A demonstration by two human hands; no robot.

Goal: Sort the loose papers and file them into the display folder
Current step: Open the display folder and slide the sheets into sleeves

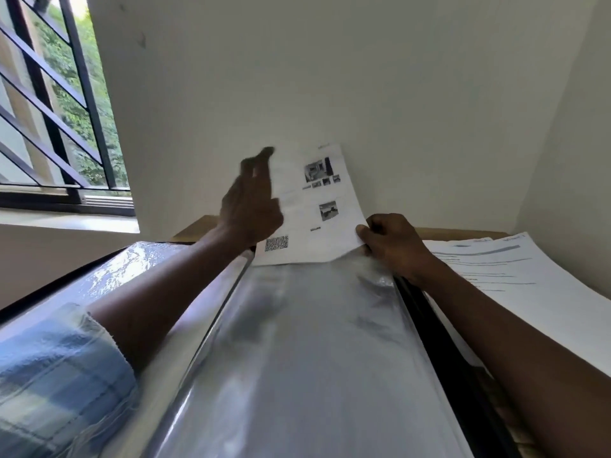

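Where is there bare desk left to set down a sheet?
Only thin strips of desk by the wall: one left of the left hand, one behind the right hand and the paper stack. The display folder fills the middle, and the printed sheet stands above it.

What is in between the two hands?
A printed sheet with small photos, its bottom edge at the clear sleeve, lies between the left hand and right hand, in the head view.

Left hand (251,206) outstretched, right hand (393,246) pinched.
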